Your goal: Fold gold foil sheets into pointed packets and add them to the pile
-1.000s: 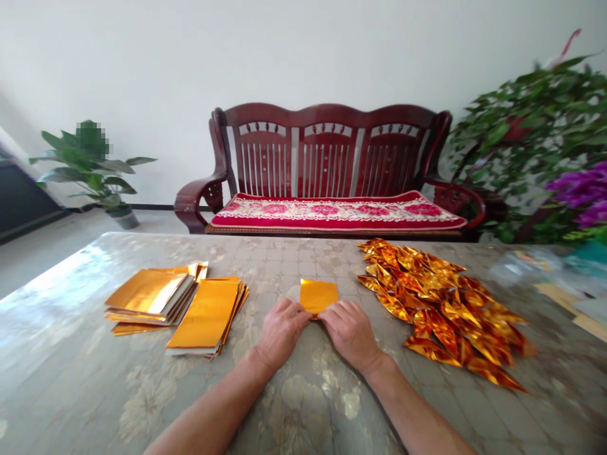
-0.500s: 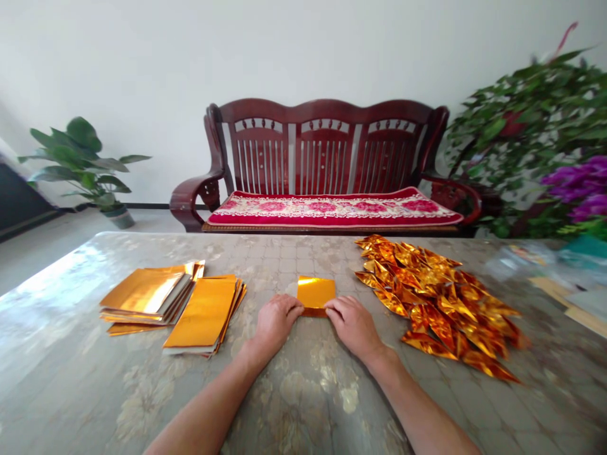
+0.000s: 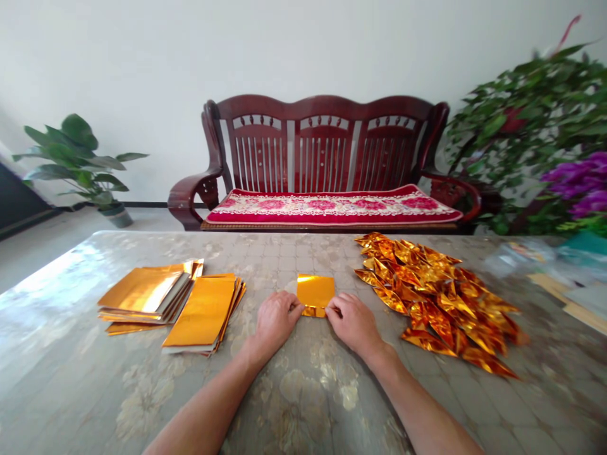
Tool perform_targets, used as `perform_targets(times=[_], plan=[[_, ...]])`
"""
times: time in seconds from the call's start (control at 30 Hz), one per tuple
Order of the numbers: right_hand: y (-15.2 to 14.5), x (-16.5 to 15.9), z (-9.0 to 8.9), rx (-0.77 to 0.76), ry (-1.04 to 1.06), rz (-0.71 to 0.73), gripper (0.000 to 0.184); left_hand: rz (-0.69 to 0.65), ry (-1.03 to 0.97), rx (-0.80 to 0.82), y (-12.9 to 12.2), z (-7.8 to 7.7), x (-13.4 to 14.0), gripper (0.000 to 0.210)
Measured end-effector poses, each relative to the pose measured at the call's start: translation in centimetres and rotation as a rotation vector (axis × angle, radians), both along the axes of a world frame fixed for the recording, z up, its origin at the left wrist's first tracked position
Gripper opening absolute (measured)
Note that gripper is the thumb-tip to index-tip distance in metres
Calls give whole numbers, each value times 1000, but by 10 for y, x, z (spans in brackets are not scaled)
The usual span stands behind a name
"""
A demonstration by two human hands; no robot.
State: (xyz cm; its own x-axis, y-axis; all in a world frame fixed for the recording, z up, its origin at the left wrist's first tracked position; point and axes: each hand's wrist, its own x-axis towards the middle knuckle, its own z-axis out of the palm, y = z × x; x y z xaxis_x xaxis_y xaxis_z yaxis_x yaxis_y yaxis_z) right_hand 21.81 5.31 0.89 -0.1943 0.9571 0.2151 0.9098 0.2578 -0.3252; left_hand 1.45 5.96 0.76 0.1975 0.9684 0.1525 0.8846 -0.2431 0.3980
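Note:
A shiny gold foil paper sheet (image 3: 315,289) lies on the table in front of me, with a folded strip along its near edge. My left hand (image 3: 279,314) pinches the left end of that strip between thumb and fingers. At the right end, my right hand (image 3: 351,319) does the same, its fingertips curled over the edge. To the left lies a stack of flat gold paper (image 3: 202,311), with a second gold stack (image 3: 142,291) beside it. A heap of folded gold paper pieces with pointed ends (image 3: 441,300) spreads out on the right.
The table (image 3: 294,404) has a patterned, glossy cover. Clear plastic bags (image 3: 521,256) and tan card pieces (image 3: 585,317) lie at its right side. Behind it stands a dark red wooden bench (image 3: 325,145). Potted plants (image 3: 80,158) flank the bench.
The near strip of the gold sheet now shows a crease and brighter reflections between my hands. Both hands keep their grip at the two ends, with slight finger movement.

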Motion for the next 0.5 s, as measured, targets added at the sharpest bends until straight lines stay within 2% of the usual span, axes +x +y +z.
perform_targets(times=[0.5], plan=[[1,-5,1,12,-88,-31,14,48,93,-28,2,4,1,22]])
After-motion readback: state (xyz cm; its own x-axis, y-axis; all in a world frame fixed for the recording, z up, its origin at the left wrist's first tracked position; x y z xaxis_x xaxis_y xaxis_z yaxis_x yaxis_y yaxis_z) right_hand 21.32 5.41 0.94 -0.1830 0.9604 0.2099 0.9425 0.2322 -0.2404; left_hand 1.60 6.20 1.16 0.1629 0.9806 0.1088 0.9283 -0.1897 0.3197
